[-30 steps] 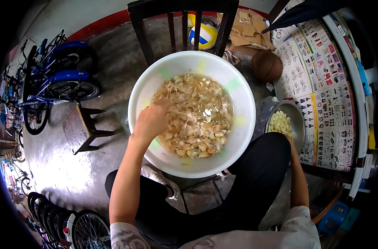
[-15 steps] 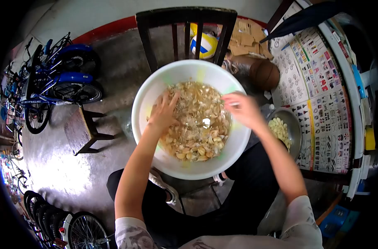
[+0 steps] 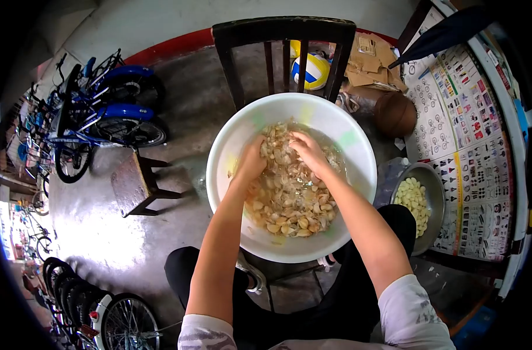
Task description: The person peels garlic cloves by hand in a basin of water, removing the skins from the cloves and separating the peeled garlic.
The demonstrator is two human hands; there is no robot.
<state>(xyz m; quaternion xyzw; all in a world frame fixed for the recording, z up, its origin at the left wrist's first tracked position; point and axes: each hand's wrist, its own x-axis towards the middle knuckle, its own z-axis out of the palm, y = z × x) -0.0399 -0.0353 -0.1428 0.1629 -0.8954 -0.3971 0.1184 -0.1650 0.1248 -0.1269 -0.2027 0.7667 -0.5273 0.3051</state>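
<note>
A white plastic basin holds cloudy water with many garlic cloves and loose papery skins. Inside its left half, my left hand is against the heap of cloves and skins, its fingers mostly hidden in it. My right hand comes in from the right, fingers parted and bent toward the same heap, with the tips touching it. The wet clump lies between both hands. To the right of my knee, a metal bowl contains peeled white garlic cloves.
Behind the basin stands a dark wooden chair. A wooden stool and bicycles are on the left. At right are a table covered with printed sheets, a basketball, a volleyball, cardboard and a folded umbrella.
My right hand has moved from the basin's right side down and left into the cloves. My left hand has sunk deeper among them. The whole view has shifted slightly.
</note>
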